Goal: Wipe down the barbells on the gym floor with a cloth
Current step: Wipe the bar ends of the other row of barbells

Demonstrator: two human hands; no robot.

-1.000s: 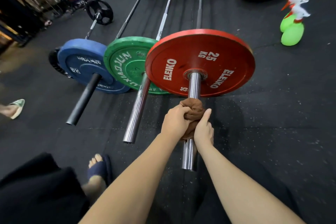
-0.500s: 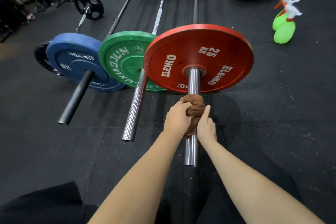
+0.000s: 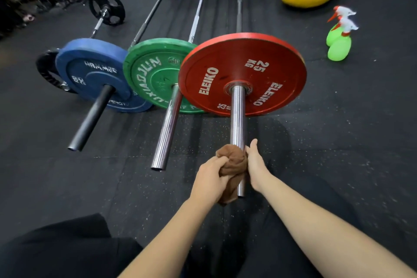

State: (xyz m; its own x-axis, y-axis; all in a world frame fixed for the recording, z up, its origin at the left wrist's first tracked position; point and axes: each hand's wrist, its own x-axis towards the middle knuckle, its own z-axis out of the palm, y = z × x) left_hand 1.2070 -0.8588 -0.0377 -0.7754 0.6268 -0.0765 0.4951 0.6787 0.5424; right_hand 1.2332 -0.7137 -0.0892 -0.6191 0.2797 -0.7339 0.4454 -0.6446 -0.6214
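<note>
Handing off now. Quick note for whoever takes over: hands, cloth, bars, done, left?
Left hand grips the cloth. Right hand lies against the cloth's other side, thumb along the sleeve; its fingers are hidden.
The cloth is bunched round that sleeve near its free end, short of the red plate.
Done: cannot tell what is already wiped.
Left: probably finish this sleeve, then the green-plate bar and blue-plate bar. Spray bottles stand on the right.
</note>
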